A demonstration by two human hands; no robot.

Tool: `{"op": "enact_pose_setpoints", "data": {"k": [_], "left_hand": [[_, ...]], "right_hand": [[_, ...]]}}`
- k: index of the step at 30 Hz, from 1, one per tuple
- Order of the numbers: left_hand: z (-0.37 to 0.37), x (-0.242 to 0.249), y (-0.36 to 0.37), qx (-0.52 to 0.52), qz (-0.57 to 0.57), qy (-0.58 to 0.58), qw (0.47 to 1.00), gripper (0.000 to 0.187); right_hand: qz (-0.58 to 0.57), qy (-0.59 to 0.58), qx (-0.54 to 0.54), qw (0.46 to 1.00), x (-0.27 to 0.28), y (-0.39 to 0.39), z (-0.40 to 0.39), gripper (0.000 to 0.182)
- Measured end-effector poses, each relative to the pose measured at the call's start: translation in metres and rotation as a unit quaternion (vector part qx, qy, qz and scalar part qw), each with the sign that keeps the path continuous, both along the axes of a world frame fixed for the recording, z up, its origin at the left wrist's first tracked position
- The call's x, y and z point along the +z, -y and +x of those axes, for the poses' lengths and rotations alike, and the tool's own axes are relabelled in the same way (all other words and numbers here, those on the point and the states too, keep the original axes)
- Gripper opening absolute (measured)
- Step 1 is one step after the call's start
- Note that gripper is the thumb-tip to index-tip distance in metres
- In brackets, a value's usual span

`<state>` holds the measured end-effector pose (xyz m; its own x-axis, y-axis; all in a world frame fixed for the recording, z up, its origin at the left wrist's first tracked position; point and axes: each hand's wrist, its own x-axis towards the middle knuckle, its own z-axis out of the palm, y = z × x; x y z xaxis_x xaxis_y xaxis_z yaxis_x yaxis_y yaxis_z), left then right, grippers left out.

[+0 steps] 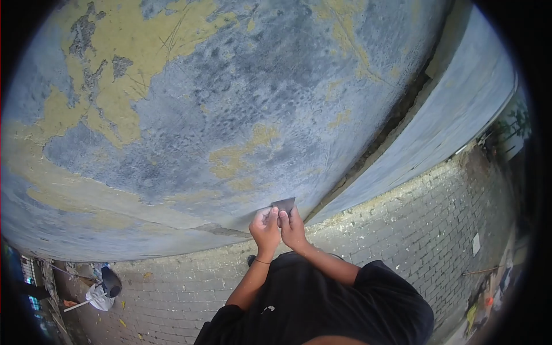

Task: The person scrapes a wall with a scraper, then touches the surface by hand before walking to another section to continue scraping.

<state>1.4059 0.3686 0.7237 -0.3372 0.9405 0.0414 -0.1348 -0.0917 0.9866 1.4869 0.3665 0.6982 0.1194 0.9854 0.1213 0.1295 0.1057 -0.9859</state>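
Both hands are together low against the peeling wall (241, 86), near its cracked lower part. A dark, flat paint scraper (284, 204) with a flared blade sticks up from between the fingers, its wide edge at the wall surface. My left hand (265, 229) is closed on it from the left, thumb raised along it. My right hand (293, 231) closes around it from the right, side by side with the left. The scraper's lower part is hidden in the fingers. Yellow paint patches (244, 152) remain on the grey-blue wall just above the hands.
A deep vertical gap (397, 118) splits the wall on the right. Brick paving (414, 241) runs along its foot. At the lower left lie a white bag (99, 298) and a dark scoop-like item (111, 282). A stick (482, 271) lies on the right.
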Motion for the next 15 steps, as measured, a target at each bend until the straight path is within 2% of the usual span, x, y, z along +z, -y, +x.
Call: {"op": "enact_pose_setpoints", "data": {"k": [1,5,7,8,9,12,13,15], "left_hand": [[-0.002,-0.002,0.002,0.003,-0.009,-0.060,0.998,0.015],[0.000,0.020,0.005,0.009,-0.006,-0.033,0.999,0.015],[0.002,0.001,0.003,0.009,-0.009,-0.023,1.000,0.015],[0.003,0.006,0.001,0.008,-0.008,-0.016,1.000,0.015],[0.002,0.012,0.002,0.010,-0.003,-0.067,0.998,0.015],[0.002,0.023,0.004,0.018,0.023,-0.034,0.999,0.016],[0.001,0.023,0.003,0.019,0.013,-0.056,0.998,0.016],[0.004,0.015,0.005,0.018,0.005,-0.040,0.999,0.016]], "right_hand": [[0.008,-0.001,0.000,1.000,0.000,-0.001,-0.002,0.019],[0.004,-0.013,-0.005,1.000,0.009,0.005,0.003,0.021],[0.006,-0.005,-0.002,1.000,0.004,0.003,0.003,0.021],[0.012,0.004,-0.007,1.000,0.006,0.003,0.002,0.021],[0.022,0.013,-0.014,1.000,0.010,-0.002,0.001,0.021],[0.021,-0.013,-0.003,1.000,0.017,0.003,0.002,0.021],[0.013,-0.015,0.000,1.000,0.018,0.003,0.003,0.021],[0.004,-0.006,-0.007,1.000,0.002,0.001,0.003,0.021]]}}
